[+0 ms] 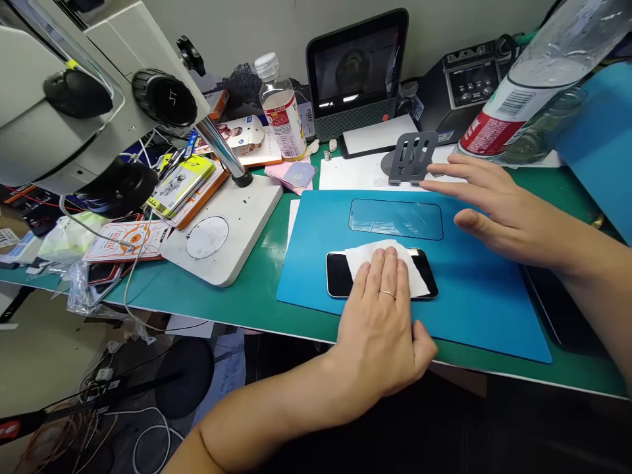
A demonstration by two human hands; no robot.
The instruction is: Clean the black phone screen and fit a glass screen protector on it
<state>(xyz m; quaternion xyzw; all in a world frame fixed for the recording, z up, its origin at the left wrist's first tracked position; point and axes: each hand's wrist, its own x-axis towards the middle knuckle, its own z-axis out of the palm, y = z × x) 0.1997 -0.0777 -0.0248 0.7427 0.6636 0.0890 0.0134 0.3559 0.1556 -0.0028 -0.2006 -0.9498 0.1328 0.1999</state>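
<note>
Phone under wipe, left hand flat on top

Phone point(334, 275) lies lengthwise at centre frame on a blue mat point(484, 296), dark glossy screen up, rounded corners. Middle of the screen is hidden by a white wipe point(359, 259), thin and slightly creased; only both ends of the phone show. Left hand point(380, 316) comes in from bottom centre, palm down, fingers straight and close together, pressing flat on the wipe, not gripping; thumb is out to the side near the mat's lower edge. Ring on one finger.

Just above the phone, apart from it, a clear screen protector point(395, 219) lies flat on the mat, a thin rounded rectangle with a dark outline, hard to make out against the blue.

Right hand point(498, 204) is at centre right over the mat's upper edge, palm down, fingers extended and loosely spread, holding nothing; cannot tell if it touches the surface. Fingertips are near a grey slotted phone stand point(412, 157).

Mat sits on a green bench cover point(237, 309). Right forearm partly hides a flat dark slab point(557, 303) at right. White microscope point(74, 99) fills upper left, cut off by the frame, on a white base point(222, 230). Small plastic bottle point(281, 118) at top centre, dark screen unit point(356, 69) beside it, large clear bottle point(533, 92) tilted at upper right, top cut off.
</note>
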